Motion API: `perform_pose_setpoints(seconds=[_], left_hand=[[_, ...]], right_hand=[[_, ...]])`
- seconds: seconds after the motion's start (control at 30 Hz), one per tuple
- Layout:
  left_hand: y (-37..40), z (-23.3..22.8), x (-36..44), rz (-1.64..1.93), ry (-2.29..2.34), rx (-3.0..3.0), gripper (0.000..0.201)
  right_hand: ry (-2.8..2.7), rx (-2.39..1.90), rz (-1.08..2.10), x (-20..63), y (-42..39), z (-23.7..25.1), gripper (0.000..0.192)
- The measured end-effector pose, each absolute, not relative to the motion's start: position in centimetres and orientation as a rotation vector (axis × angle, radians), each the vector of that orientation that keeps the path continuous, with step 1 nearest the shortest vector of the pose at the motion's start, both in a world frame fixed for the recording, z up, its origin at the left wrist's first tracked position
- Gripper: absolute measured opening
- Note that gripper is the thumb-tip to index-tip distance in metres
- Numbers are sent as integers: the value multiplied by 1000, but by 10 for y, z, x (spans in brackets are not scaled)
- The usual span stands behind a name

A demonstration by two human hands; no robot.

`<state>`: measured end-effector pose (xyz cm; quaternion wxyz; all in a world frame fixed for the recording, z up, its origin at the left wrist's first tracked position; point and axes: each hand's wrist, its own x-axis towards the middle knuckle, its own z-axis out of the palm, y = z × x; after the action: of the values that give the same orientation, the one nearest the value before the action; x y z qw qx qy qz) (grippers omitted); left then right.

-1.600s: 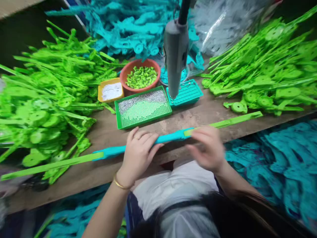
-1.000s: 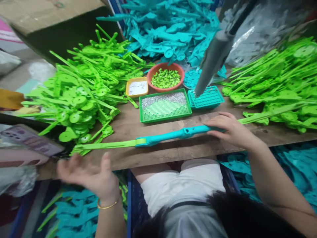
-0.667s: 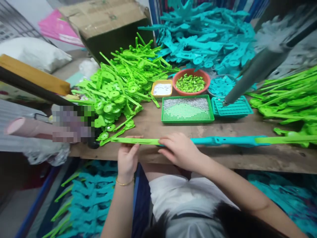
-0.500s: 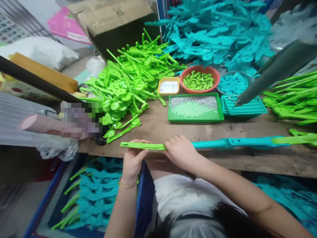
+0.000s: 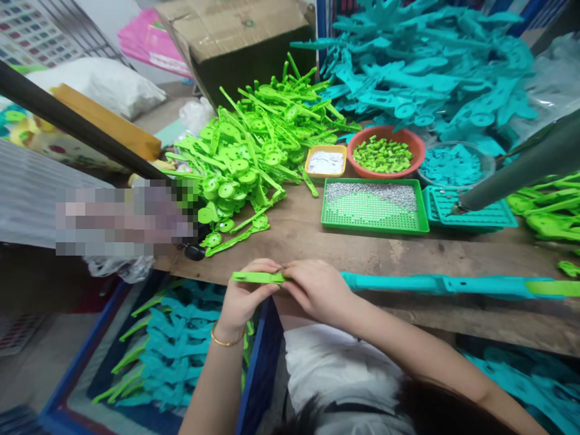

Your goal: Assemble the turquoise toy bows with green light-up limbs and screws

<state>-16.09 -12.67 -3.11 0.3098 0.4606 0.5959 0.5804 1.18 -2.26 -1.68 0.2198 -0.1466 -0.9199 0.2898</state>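
The green strip point(image 5: 256, 277) lies along the near edge of the wooden bench point(image 5: 317, 235), slotted into a long teal piece point(image 5: 435, 284). We see both hands pinched on it — left hand point(image 5: 242, 299) from below, right hand point(image 5: 317, 290) knuckles-up, fingertips meeting.

We see a worn brown wooden bench point(image 5: 317, 241) bearing a heap of bright green plastic arms with round discs point(image 5: 244, 157) at its left and a pile of teal plastic parts point(image 5: 421, 66) behind. Near the middle sit a small yellow tray of white bits point(image 5: 325, 162), a terracotta bowl of green pieces point(image 5: 385, 152), a green perforated tray of silvery screws point(image 5: 374, 205) and a teal perforated tray point(image 5: 471, 214). Along the front edge lies a long teal plastic bar with green strips at both ends point(image 5: 430, 284).
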Motion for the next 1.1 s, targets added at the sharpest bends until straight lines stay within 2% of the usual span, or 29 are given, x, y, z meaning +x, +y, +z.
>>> perform_pose_setpoints(seconds=[0.2, 0.3, 0.37, 0.43, 0.53, 0.67, 0.7, 0.73, 0.83, 0.9, 0.97, 1.1], left_hand=[[-127, -33, -163, 1514, 1651, 1294, 15], [-129, -37, -172, 1461, 1719, 1254, 16], [-128, -38, -178, 1394, 1782, 1179, 22], [-126, -35, -182, 1419, 1833, 1056, 39], [-123, -18, -175, 1749, 1837, 954, 63], [-116, 10, -130, 2299, 2196, 1262, 60], [-112, 15, -114, 2350, 2232, 1438, 58], [-106, 19, -96, 2281, 2200, 1671, 57], [-81, 17, -47, 1400, 1810, 2297, 56], [-65, 9, -30, 1081, 1671, 2409, 56], [-60, 0, -33, 1067, 1641, 2391, 50], [-96, -6, -86, 1461, 1724, 2071, 56]], right_hand=[[-2539, -484, 990, -2, -22, -21, 15], [-2546, -460, 982, -4, -22, -18, 16], [-2505, -360, 886, 11, -20, -12, 22], [-2399, -283, 722, 48, -13, -4, 32], [-2182, -453, 443, 137, 8, 0, 38], [-2313, -1040, 87, 247, 44, -20, 57], [-2368, -1078, 83, 260, 50, -27, 52], [-2392, -1090, 93, 266, 54, -33, 44], [-2380, -1008, 121, 249, 53, -35, 23], [-2359, -929, 101, 220, 42, -20, 19], [-2332, -816, 71, 191, 27, 2, 19], [-2106, -469, 30, 150, 15, 42, 31]])
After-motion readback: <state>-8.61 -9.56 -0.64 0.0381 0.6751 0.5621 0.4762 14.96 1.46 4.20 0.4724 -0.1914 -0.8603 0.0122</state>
